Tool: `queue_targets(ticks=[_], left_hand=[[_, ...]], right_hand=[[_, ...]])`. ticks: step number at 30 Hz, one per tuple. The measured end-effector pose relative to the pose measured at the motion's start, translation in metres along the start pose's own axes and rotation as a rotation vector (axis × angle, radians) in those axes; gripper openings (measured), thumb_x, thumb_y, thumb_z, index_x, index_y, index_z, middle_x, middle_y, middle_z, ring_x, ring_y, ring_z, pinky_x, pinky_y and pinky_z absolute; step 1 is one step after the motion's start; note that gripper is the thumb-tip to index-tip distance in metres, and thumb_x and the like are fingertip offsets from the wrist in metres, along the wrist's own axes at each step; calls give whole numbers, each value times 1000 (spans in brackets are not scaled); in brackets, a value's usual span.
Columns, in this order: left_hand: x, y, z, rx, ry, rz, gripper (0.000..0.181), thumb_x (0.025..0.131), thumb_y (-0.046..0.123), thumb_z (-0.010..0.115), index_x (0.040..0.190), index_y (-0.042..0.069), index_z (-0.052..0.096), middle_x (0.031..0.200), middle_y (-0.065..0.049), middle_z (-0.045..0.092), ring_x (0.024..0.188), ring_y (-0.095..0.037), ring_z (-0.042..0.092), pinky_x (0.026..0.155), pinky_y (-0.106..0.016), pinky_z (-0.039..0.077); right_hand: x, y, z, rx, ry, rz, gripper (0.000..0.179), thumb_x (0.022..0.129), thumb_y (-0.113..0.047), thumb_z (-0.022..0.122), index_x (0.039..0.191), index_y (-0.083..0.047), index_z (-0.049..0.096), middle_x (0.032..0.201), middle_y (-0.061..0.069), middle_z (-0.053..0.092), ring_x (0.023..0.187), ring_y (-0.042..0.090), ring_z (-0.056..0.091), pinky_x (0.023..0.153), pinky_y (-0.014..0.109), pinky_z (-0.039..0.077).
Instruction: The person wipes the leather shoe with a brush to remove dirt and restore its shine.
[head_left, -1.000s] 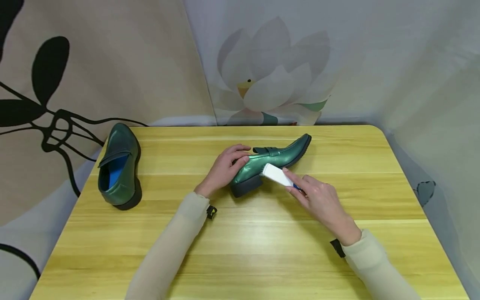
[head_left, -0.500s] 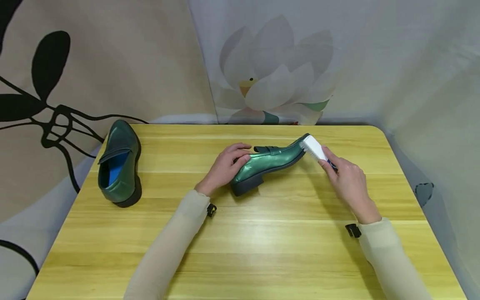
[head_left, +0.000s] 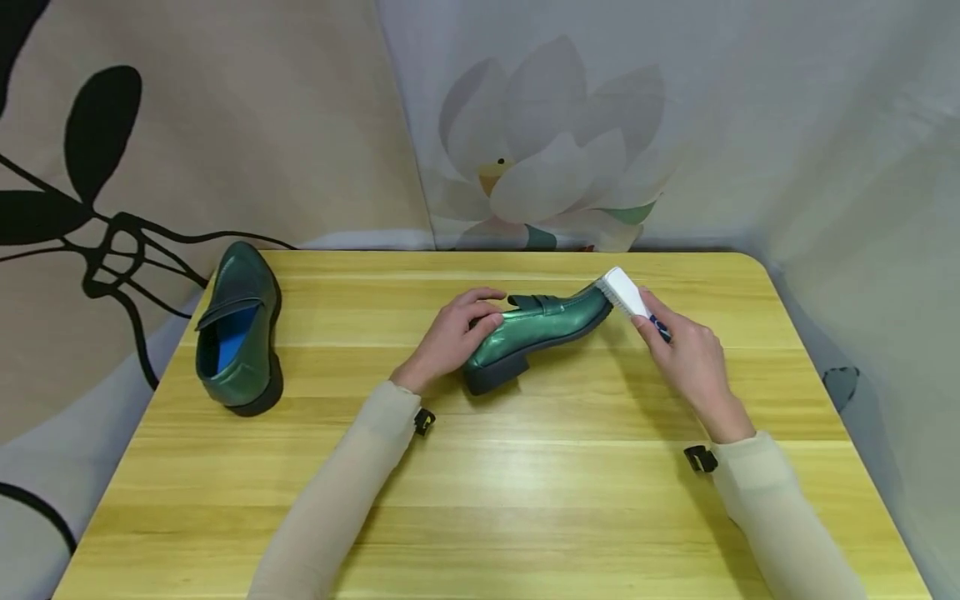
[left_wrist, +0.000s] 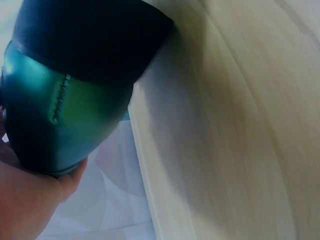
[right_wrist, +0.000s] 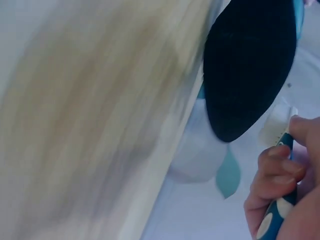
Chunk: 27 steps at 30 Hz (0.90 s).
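A glossy green loafer [head_left: 555, 321] with a dark sole is tipped on the table, its toe raised to the right. My left hand [head_left: 455, 336] grips it at the heel end around the opening; in the left wrist view the black heel block [left_wrist: 90, 40] and stitched back seam show above that hand. My right hand [head_left: 688, 354] holds a brush [head_left: 624, 292] with a white head, its bristles against the loafer's toe. In the right wrist view the brush's blue handle with pale spots [right_wrist: 272, 220] lies in curled fingers, beside the dark sole [right_wrist: 247, 70].
The matching green loafer [head_left: 238, 329], blue inside, stands upright at the table's left edge, toe pointing away. The wooden table [head_left: 495, 500] meets a printed curtain [head_left: 555, 150] along its back edge.
The brush in my right hand has gone from the loafer's side near the heel out to its toe, then shifted slightly left. My left hand and the loafer stay nearly in place.
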<state>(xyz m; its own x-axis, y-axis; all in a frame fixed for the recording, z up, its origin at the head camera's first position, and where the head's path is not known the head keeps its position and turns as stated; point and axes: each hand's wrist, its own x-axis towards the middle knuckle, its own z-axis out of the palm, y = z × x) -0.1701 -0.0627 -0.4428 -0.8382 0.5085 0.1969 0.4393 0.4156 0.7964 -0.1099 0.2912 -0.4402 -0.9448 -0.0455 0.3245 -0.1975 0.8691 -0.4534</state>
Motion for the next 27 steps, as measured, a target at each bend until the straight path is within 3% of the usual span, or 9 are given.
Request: queue_targets(ticks=[5, 9, 13, 17, 20, 27], left_hand=[[1, 3, -1, -5, 26, 31, 23, 107, 17, 60, 108, 2, 77, 148, -5, 55, 143, -30, 44, 114, -48, 37], [5, 3, -2, 92, 63, 109, 20, 105, 16, 62, 105, 4, 78, 148, -5, 55, 150, -26, 36, 120, -50, 28], [8, 5, -3, 183, 88, 182, 19, 104, 15, 63, 104, 3, 79, 146, -8, 57, 148, -28, 39, 118, -54, 30], [7, 5, -4, 253, 61, 191, 17, 103, 15, 65, 105, 4, 79, 146, -8, 58, 148, -30, 39, 118, -56, 29], [6, 5, -5, 276, 27, 185, 18, 103, 16, 65, 107, 5, 79, 147, -9, 57, 149, -30, 38, 118, -55, 28], [8, 6, -5, 259, -13, 149, 22, 106, 21, 61, 110, 7, 79, 152, -8, 54, 153, -28, 31, 120, -56, 24]], right_hand=[[-6, -19, 1, 24, 18, -52, 48, 105, -29, 63, 151, -16, 56, 112, 29, 72, 71, 35, 62, 60, 49, 47], [-10, -34, 4, 35, 42, -112, 49, 102, -23, 68, 149, -15, 57, 110, 28, 73, 72, 34, 66, 58, 50, 48], [-13, -49, 9, 51, 44, -179, 52, 99, -20, 72, 148, -16, 59, 111, 24, 74, 75, 35, 70, 56, 49, 51], [-17, -62, 13, 49, -7, -217, 52, 99, -22, 72, 150, -18, 58, 107, 22, 75, 75, 32, 70, 56, 47, 53], [-21, -66, 16, 30, -50, -221, 52, 101, -24, 70, 151, -18, 56, 94, 18, 74, 65, 25, 62, 52, 41, 49], [-26, -49, 13, 12, -37, -138, 49, 102, -25, 68, 149, -18, 58, 99, 21, 75, 61, 24, 57, 49, 36, 40]])
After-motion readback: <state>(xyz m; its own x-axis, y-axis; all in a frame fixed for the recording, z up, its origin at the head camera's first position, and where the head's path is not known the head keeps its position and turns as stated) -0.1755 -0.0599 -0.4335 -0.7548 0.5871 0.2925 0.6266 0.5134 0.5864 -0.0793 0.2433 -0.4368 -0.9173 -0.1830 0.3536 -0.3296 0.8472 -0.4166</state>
